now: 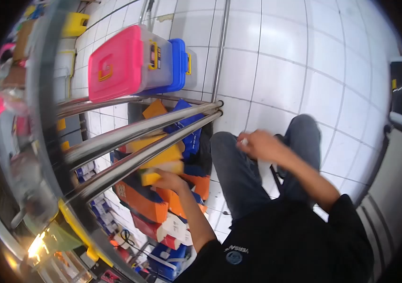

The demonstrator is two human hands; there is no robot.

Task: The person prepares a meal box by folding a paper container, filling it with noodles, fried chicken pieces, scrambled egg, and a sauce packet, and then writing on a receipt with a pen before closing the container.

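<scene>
Black T-shirt [281,245] fills bottom of frame, dark jeans [236,170] just above. Left hand [170,180], left of centre, grip closed on yellow box [151,178], motion-blurred, above orange-and-navy packages [149,205]. Right hand [260,145], centre, blurred near knee, fingers bent; cannot tell grip or contents. Steel rails [139,130] slant across left half; pink-lidded storage box [116,66] upper left, beside blue storage box [176,66].

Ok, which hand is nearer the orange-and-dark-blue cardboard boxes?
Left. The left hand overlaps the orange-and-dark-blue cardboard boxes in this view, contact unclear; the right hand is farther off, by the knees.
</scene>
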